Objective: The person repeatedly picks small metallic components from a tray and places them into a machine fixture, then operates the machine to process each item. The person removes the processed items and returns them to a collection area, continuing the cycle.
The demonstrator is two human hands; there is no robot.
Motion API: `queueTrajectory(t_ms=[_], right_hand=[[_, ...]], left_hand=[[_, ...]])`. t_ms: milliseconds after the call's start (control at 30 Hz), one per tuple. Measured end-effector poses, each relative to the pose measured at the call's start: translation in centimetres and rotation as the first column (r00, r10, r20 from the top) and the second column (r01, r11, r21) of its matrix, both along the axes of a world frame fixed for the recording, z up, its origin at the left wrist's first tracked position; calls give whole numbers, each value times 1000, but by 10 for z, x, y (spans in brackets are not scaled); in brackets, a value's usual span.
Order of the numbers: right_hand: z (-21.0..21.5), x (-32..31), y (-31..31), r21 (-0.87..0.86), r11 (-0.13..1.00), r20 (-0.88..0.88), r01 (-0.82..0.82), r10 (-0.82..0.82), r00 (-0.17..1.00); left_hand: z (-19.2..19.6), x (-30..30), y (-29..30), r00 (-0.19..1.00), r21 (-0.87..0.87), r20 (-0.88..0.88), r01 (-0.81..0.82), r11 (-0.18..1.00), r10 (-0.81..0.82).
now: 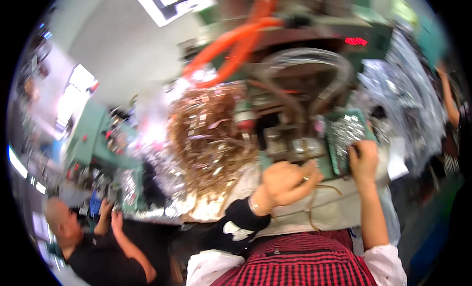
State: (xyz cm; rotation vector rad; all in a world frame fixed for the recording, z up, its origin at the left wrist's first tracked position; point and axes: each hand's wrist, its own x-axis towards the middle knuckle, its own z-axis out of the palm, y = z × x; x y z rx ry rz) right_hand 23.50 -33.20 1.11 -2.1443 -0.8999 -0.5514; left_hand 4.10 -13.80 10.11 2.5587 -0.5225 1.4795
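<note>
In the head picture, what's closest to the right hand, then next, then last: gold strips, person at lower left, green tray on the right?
1. Green tray, by the right hand.
2. Gold strips, piled to the left.
3. Person at lower left, farthest left.

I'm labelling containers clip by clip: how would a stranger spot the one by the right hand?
Find the machine with the looped orange hose, top centre. Below it, to the right, a green tray sits by the right hand. Its heap of shiny silver pieces sets it apart from the crumpled clear bags further right.
</note>
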Motion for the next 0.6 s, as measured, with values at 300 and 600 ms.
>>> queueTrajectory(t_ms=[300,600], right_hand=[[-42,49,0,-301,936,133,-180,228,964],[-63,82,-11,69,997,-110,19,-11,994]], left_hand=[[-18,3,-8,985,-93,156,85,992,-70],[-51,-68,21,936,-430,157,-221,875,314]])
